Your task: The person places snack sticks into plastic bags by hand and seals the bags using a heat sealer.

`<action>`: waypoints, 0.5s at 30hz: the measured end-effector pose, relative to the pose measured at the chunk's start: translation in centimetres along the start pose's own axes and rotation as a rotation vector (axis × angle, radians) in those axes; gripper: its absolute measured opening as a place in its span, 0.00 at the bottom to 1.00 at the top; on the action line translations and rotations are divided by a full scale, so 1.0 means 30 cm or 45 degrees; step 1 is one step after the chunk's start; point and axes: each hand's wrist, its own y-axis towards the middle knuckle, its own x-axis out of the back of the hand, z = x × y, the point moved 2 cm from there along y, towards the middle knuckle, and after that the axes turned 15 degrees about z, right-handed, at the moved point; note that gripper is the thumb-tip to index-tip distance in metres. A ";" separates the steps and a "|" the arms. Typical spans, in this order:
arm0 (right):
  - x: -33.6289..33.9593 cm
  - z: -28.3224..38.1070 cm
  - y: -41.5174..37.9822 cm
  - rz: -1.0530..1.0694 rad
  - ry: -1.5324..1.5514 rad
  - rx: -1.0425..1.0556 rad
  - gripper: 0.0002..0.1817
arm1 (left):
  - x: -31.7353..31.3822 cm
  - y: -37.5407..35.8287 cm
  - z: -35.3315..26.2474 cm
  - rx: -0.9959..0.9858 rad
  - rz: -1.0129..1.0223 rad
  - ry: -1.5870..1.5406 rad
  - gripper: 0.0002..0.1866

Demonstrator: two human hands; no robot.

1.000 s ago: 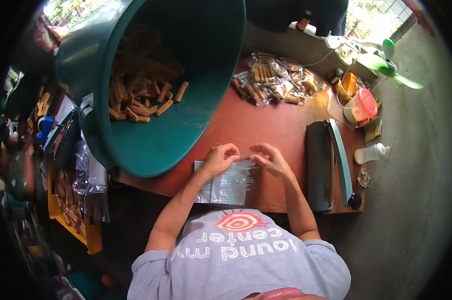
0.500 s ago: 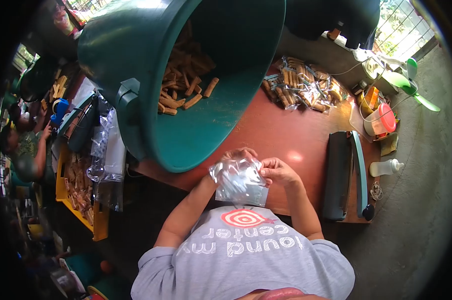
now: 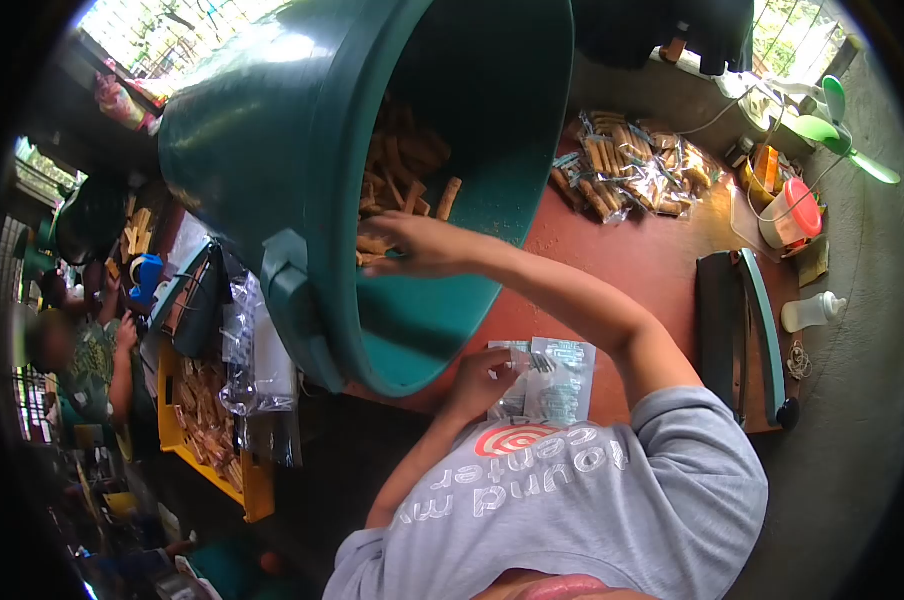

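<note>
My right hand [image 3: 402, 245] reaches inside the large green bin [image 3: 412, 350], which lies tipped on its side. Its fingers and thumb are apart around brown stick-shaped pieces [image 3: 377, 243]; a firm grip does not show. More of these pieces are heaped deeper in the bin, partly behind my hand and wrist. Near the table's front edge my left hand [image 3: 480, 382] is closed on a clear plastic bag [image 3: 512, 390]. Right beside that bag, on the table, lie flat clear bags with pale green print [image 3: 564, 380].
Filled bags [image 3: 632, 165] are piled on the red-brown table [image 3: 612, 280]. At right are a sealer [image 3: 742, 335], a white bottle [image 3: 812, 312] and a red-lidded tub [image 3: 792, 215]. A yellow crate [image 3: 257, 490] stands left, and a co-worker [image 3: 97, 370] sits beyond it.
My right hand has left the bag and moved forward and left into the bin. My left hand stays with the bag, now lower by the table. The whole view has shifted slightly.
</note>
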 end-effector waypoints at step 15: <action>-0.118 -0.202 0.209 0.026 -0.933 -0.077 0.30 | 0.005 0.029 0.015 -0.307 -0.201 -0.100 0.15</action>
